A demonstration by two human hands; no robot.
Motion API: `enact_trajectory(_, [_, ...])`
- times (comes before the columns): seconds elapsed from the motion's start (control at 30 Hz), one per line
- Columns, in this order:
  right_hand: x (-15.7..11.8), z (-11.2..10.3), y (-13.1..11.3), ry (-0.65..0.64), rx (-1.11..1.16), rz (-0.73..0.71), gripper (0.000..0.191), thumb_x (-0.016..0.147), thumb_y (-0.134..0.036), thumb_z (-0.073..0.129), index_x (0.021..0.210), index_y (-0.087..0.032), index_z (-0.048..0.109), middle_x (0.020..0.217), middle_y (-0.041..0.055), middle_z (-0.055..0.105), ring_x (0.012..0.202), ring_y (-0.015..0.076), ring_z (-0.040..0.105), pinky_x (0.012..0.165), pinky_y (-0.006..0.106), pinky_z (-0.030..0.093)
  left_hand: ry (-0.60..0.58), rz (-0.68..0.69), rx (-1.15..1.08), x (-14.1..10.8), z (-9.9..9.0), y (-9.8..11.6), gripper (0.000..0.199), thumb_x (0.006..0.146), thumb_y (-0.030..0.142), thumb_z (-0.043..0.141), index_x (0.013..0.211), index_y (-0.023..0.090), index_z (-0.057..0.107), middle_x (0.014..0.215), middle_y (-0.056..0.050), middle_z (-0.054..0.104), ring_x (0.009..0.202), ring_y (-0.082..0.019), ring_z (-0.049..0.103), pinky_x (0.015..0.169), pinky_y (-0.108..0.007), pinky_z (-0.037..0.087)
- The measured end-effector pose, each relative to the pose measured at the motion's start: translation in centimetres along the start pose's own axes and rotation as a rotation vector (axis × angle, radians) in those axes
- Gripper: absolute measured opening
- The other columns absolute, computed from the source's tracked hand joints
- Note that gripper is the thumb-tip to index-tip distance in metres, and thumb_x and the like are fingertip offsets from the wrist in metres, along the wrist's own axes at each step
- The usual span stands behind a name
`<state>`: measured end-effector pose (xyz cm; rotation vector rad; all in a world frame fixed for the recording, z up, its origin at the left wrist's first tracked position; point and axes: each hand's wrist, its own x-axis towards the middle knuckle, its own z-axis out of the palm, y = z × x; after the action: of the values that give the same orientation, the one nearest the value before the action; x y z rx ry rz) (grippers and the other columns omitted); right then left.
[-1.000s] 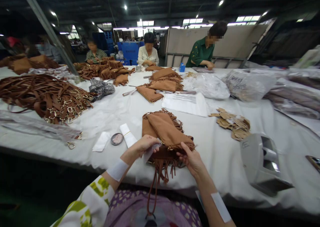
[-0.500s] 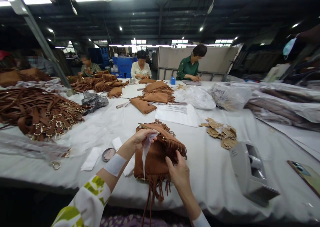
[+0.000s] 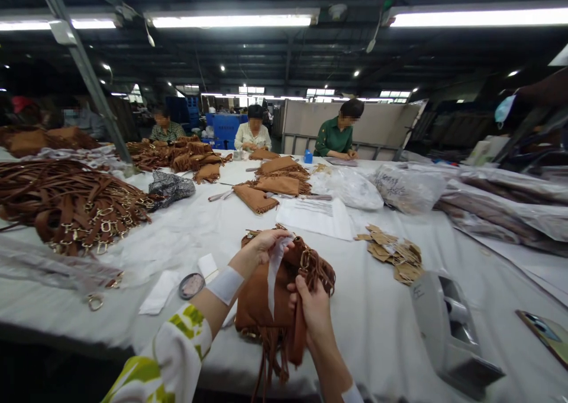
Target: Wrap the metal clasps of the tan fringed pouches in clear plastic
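Observation:
A brown fringed bag [image 3: 257,293] lies on the white-covered table in front of me. My left hand [image 3: 268,246] pinches a thin white strip [image 3: 274,276], which hangs down over the bag, and its fingers are at the bag's top edge. Closed round a brown leather strap [image 3: 299,332] is my right hand [image 3: 310,302], at the bag's right side. A gold buckle [image 3: 305,259] shows just above that hand, beside the fringe. Left of the bag sits a small round dish [image 3: 191,286] with pinkish contents.
Brown straps with gold clasps [image 3: 89,208] are heaped at the left. More brown bags [image 3: 277,184] lie farther back. Tan tags [image 3: 394,252], a grey tape dispenser [image 3: 452,326] and a phone [image 3: 544,332] are at the right. Several people sit or stand beyond the table.
My right hand, open beside the fringe before, is now closed on a strap that has come into view with its buckle. The white strip remains in my left hand. The view has tilted up.

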<state>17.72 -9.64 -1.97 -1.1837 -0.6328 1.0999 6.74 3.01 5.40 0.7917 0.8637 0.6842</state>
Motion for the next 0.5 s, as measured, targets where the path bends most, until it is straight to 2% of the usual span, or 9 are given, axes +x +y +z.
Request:
enact_trajectory(0.13, [-4.8, -1.1, 2.6, 0.050, 0.147, 0.194, 0.074, 0.054, -0.049, 0.083, 0.112, -0.023, 0.045, 0.064, -0.0021, 0.065, 0.049, 0.0125, 0.054, 0.043, 0.021, 0.042, -0.024, -0.012, 0.026, 0.1, 0.1, -1.2, 0.012, 0.080, 0.019, 0.060, 0.080, 0.009, 0.066, 0.056, -0.003, 0.066, 0.041, -0.006, 0.053, 0.040, -0.014, 0.038])
enact_trajectory(0.23, [-7.6, -2.0, 4.5, 0.057, 0.157, 0.290, 0.079, 0.049, -0.052, 0.085, 0.110, -0.020, 0.048, 0.062, -0.0011, 0.065, 0.050, 0.0137, 0.056, 0.046, 0.023, 0.045, -0.031, -0.032, 0.052, -0.4, -0.3, -2.3, 0.014, 0.080, 0.022, 0.062, 0.080, 0.009, 0.067, 0.058, -0.004, 0.067, 0.042, -0.007, 0.054, 0.040, -0.015, 0.038])
enact_trajectory(0.37, [-10.6, -3.1, 6.0, -0.218, 0.019, 0.381, 0.061, 0.052, -0.057, 0.081, 0.090, -0.015, 0.058, 0.066, 0.0030, 0.065, 0.059, 0.0158, 0.060, 0.056, 0.027, 0.048, -0.006, -0.055, 0.089, -1.8, -1.5, -4.1, 0.017, 0.078, 0.024, 0.065, 0.076, 0.008, 0.068, 0.058, -0.005, 0.067, 0.042, -0.007, 0.054, 0.040, -0.016, 0.036])
enact_trajectory(0.5, [-13.3, -4.2, 7.9, -0.379, -0.092, 0.372, 0.056, 0.057, -0.059, 0.077, 0.089, -0.017, 0.057, 0.068, 0.0008, 0.062, 0.063, 0.0166, 0.059, 0.058, 0.026, 0.044, 0.027, -0.086, 0.121, -4.1, -3.7, -6.5, 0.018, 0.075, 0.024, 0.067, 0.072, 0.007, 0.068, 0.057, -0.006, 0.067, 0.043, -0.008, 0.054, 0.043, -0.017, 0.039])
